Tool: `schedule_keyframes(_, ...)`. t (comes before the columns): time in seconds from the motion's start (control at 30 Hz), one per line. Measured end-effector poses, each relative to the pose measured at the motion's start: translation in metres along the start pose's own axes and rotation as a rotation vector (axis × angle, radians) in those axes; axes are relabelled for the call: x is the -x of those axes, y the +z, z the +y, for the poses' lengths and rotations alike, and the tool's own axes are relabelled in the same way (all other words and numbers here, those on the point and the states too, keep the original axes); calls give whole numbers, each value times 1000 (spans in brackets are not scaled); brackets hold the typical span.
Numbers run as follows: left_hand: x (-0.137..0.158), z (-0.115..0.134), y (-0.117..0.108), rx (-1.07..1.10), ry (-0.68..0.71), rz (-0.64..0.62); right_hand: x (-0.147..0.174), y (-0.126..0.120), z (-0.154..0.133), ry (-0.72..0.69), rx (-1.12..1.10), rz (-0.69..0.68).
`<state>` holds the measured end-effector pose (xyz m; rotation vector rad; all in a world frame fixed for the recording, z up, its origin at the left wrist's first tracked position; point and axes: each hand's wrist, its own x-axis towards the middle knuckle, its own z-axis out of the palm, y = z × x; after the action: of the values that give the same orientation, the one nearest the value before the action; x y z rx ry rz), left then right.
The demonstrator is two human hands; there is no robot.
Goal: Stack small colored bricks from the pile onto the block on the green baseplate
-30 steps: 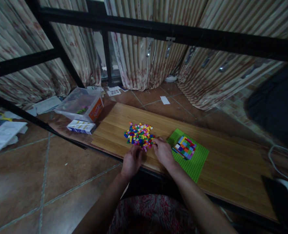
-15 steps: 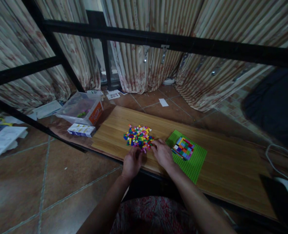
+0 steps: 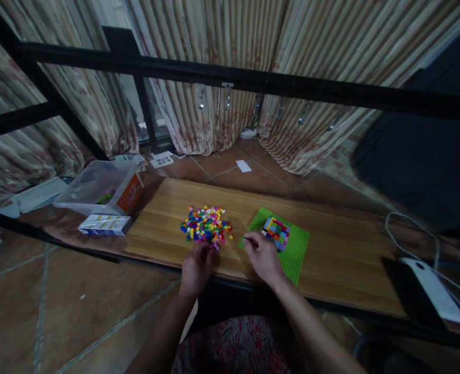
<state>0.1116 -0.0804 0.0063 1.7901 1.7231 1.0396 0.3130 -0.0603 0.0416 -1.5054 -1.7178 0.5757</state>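
A pile of small multicoloured building bricks [image 3: 206, 223] lies on the wooden board. My left hand [image 3: 197, 267] rests at the near edge of this pile, fingers curled together; whatever they hold, if anything, is hidden. Over the left edge of the green baseplate [image 3: 298, 254], my right hand [image 3: 263, 254] is closed in a pinch. A tiny dark brick shows at its fingertips. Just beyond that hand, a block of coloured bricks [image 3: 280, 232] stands on the baseplate, partly covered by the hand.
The long wooden board [image 3: 342, 259] carries everything. Left of it are a clear plastic tub [image 3: 93, 189] with an orange label and a small white-and-blue box [image 3: 105, 225]. A white device [image 3: 432, 291] with a cable sits at the right end. A black rail [image 3: 253, 78] crosses behind.
My right hand has left the pile and moved right to the baseplate, with a small brick in its fingertips. My left hand stays by the pile. The view has turned somewhat rightward.
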Motion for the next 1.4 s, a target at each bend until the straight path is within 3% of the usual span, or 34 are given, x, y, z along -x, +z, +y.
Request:
schedule_keyframes(0.23,-3,1,-1,-19,27,10,23,-53,50,263,-244,275)
schedule_keyframes(0.47,-5,-2,0,-54,57,23,21,-78,71,264,-114,325)
schedule_keyframes(0.8,-5,-4,1,-68,55,37,-5,-66,75,134,63,390)
schedule_keyframes(0.97,-4,-5,1,-83,28,34,-13,-57,85,165,57,475)
schedule_keyframes(1.1,-5,-6,2,-94,-6,17,-15,-54,90,222,-55,495)
schedule_keyframes(1.3,-5,-4,2,-97,-23,14,-19,-48,93,396,-417,537)
schedule_keyframes(1.4,-5,-3,1,-85,-15,7,-20,-49,93,423,-462,535)
